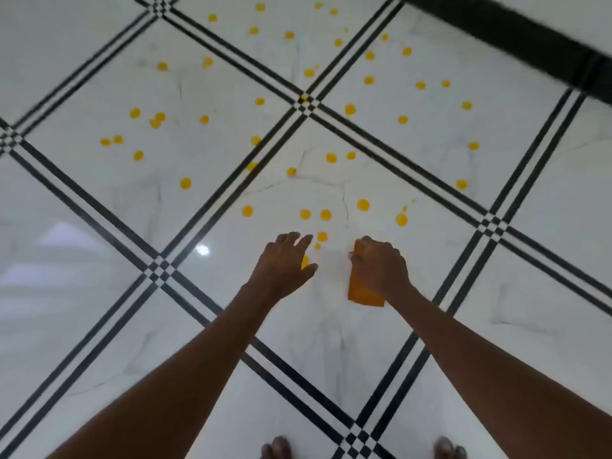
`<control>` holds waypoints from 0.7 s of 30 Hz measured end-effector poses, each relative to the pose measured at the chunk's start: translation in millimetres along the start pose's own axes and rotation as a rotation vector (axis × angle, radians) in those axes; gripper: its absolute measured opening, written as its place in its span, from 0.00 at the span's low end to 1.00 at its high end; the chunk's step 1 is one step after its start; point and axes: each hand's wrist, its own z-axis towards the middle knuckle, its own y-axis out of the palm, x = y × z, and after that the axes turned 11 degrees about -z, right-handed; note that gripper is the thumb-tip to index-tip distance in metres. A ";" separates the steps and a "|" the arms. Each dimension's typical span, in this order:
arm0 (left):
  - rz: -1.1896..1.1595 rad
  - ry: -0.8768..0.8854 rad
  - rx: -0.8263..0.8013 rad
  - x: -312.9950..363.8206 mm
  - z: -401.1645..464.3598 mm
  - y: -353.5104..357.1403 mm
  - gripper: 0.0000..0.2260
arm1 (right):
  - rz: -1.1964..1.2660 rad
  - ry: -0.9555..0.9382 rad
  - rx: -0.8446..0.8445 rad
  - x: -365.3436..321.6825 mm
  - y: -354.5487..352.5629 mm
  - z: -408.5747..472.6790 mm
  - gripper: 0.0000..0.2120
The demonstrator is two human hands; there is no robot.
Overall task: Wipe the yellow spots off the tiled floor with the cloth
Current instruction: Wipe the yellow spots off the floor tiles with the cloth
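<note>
A folded orange-yellow cloth (362,294) is held in my right hand (381,268), whose fingers curl round its upper part above the white tiled floor (331,332). My left hand (284,263) reaches out beside it with its fingers spread and relaxed, holding nothing; it partly covers one yellow spot (305,262). Several round yellow spots (325,215) lie scattered on the tiles just beyond both hands and further out across the neighbouring tiles.
Black double lines (231,180) cross the white marble-look floor in a diagonal grid. A dark band (536,38) runs along the far right edge. My bare toes (276,448) show at the bottom edge. A bright light glare (202,250) sits on the tile to the left.
</note>
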 end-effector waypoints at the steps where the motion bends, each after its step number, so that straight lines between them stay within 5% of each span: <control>1: -0.004 0.014 -0.008 -5.1 8.3 10.6 0.29 | 0.002 0.028 0.023 -0.9 16.7 5.1 0.20; 5: -0.026 0.056 -0.019 -29.9 44.2 48.5 0.24 | -0.093 0.144 0.155 0.6 85.1 28.5 0.23; 11: -0.037 0.193 -0.002 -40.6 81.7 59.6 0.17 | 0.171 0.202 0.347 15.9 102.0 42.4 0.04; 17: -0.176 0.363 -0.079 -1.3 114.2 48.2 0.35 | 0.440 0.091 0.228 35.5 56.6 38.7 0.03; 21: -0.267 0.471 -0.005 27.8 126.4 25.2 0.12 | 0.521 -0.037 0.158 39.1 6.6 29.5 0.06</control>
